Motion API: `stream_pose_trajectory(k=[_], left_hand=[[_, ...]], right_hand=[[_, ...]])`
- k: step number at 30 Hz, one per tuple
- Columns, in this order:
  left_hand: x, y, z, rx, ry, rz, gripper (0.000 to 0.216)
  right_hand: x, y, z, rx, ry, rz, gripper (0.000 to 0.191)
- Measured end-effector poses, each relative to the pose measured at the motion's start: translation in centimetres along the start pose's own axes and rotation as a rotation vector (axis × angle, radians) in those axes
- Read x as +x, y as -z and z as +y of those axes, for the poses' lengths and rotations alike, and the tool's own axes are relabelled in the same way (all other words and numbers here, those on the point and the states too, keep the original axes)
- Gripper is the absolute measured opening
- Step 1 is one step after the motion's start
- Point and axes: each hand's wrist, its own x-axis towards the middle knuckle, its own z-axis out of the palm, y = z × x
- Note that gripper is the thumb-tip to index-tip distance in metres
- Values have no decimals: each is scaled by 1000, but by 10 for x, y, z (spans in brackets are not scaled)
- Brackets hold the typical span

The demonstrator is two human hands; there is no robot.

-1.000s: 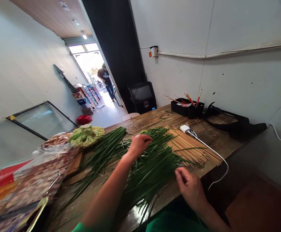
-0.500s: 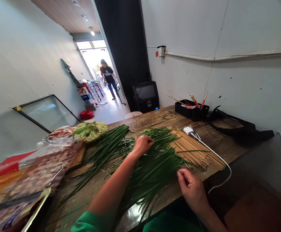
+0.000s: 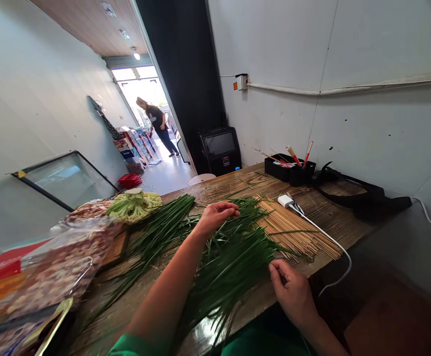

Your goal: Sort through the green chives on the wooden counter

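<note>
A heap of long green chives [image 3: 233,252] lies across the wooden table [image 3: 326,210]. My left hand [image 3: 215,217] reaches over the far part of the heap, its fingers pinched on a few chive leaves. My right hand [image 3: 293,291] rests at the near table edge, fingers curled and pinched at the tips of the chive leaves. A spread of thin bamboo skewers [image 3: 297,227] lies just right of the chives, partly under them.
A second chive bundle [image 3: 163,227], a cauliflower [image 3: 133,205] and clear bags of food [image 3: 55,272] sit at the left. A white charger and cable [image 3: 311,222], a black holder with chopsticks [image 3: 289,168] and a black strap [image 3: 352,193] lie at the right. A person [image 3: 158,121] stands in the far doorway.
My left hand has uncurled a little and shifted right over the chives. My right hand has barely moved. The person in the doorway has turned and stepped left.
</note>
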Motion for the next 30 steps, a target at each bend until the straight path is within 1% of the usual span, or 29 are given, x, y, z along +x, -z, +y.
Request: stream_pose_trajectory(k=[3, 5, 8, 11, 13, 15, 18, 20, 21, 22, 24, 26, 27, 28, 30], left_hand=[[-3, 4, 8, -1, -5, 9, 42], [-4, 7, 14, 13, -62, 57, 42], [-7, 14, 24, 62, -200, 206, 38], [-13, 23, 36, 196, -310, 393, 33], [-16, 27, 44, 228, -331, 483, 31], [-17, 28, 48, 155, -320, 521, 33], [-16, 29, 48, 26, -267, 531, 36], [-16, 34, 44, 82, -174, 505, 36], [-17, 39, 43, 185, -113, 463, 34], [-18, 45, 41, 340, -45, 405, 31], [-23, 59, 39, 740, 111, 283, 23], [-26, 67, 38, 1084, 231, 230, 19], [-26, 68, 36, 1187, 249, 234, 18], [-25, 67, 34, 1240, 224, 239, 18], [-19, 57, 26, 1249, 78, 196, 21]], right_hand=[[-1, 0, 0, 1, -7, -2, 25], [-1, 0, -1, 4, -18, -11, 26], [-1, 0, 0, 11, -32, -30, 26], [-1, 0, 0, 20, -29, -31, 25], [-2, 0, 1, 23, -22, -30, 25], [-2, 0, 2, 24, -21, -28, 25], [-2, 0, 3, 22, -22, -33, 25], [-2, -1, 3, 20, -21, -39, 26], [-1, -1, 3, 21, -19, -40, 26], [-1, -1, 3, 22, -17, -40, 26], [-1, -1, 3, 24, -16, -43, 26], [0, -1, 3, 26, -20, -48, 26], [0, -1, 3, 28, -22, -51, 26], [0, -1, 3, 32, -23, -54, 27], [0, 0, 3, 36, -17, -53, 27]])
